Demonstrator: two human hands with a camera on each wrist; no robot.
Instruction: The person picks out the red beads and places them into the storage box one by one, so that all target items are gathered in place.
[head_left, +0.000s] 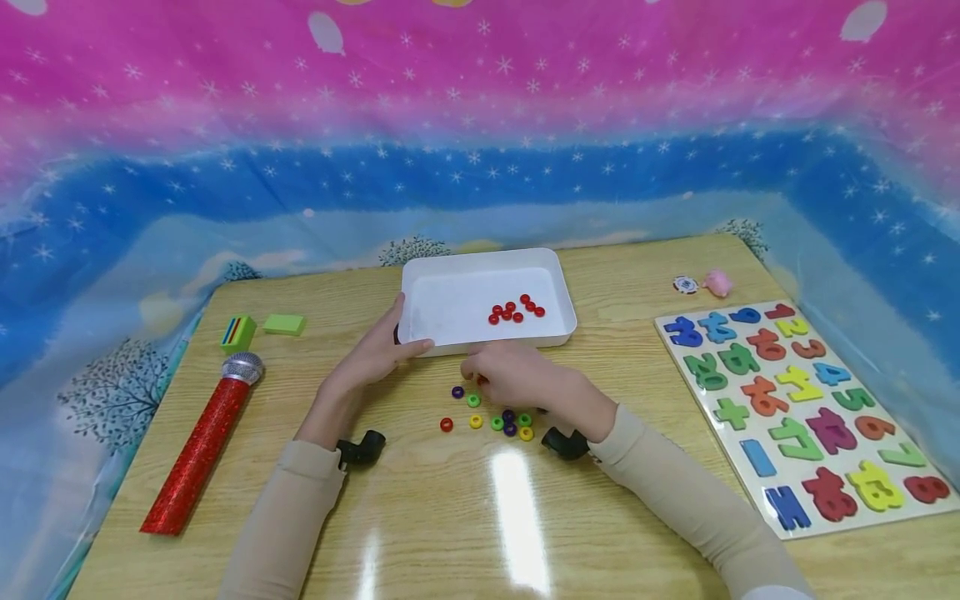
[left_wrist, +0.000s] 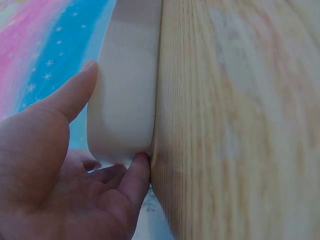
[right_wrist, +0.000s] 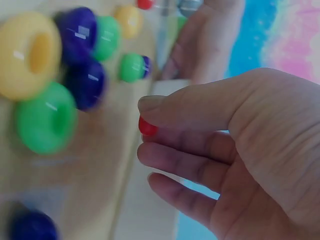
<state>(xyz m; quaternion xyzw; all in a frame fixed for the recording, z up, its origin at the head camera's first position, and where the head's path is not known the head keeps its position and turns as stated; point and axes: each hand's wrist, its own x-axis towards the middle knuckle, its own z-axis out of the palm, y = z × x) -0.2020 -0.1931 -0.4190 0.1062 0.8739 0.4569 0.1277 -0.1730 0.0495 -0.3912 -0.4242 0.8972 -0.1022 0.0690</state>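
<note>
A white tray [head_left: 450,298] stands at the back middle of the table, with several red ring beads [head_left: 507,314] lying in its right half. My left hand [head_left: 372,352] holds the tray's near left corner, thumb at the rim and fingers round the side wall. In front of the tray, my right hand [head_left: 517,373] pinches one red bead [right_wrist: 148,126] between thumb and index finger. Below that hand lie loose beads: yellow [head_left: 476,422], green [head_left: 473,400], purple [head_left: 457,392] and one red ring [head_left: 446,424].
To the left lie a red glitter microphone [head_left: 202,454], a green striped block [head_left: 238,333] and a flat green block [head_left: 285,324]. A number puzzle board [head_left: 720,446] lies on the right. Behind it are a poker chip [head_left: 686,285] and a small pink toy [head_left: 717,282].
</note>
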